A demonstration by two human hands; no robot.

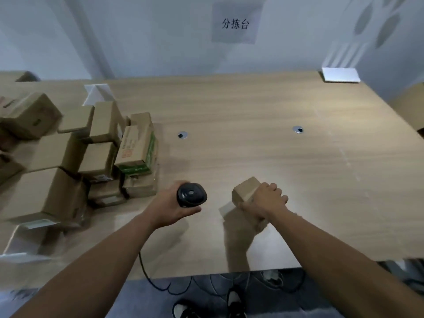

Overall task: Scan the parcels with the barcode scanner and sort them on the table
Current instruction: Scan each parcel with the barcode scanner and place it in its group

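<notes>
Black handheld barcode scanner (191, 195) sits gripped in my left hand (171, 206). My right hand (266, 201) clutches a small brown cardboard parcel (246, 198) over the near wooden table (275, 145).

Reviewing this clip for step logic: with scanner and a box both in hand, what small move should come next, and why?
Probably turn the small box in the right hand toward the scanner in the left hand; no label shows on its visible faces.
</notes>
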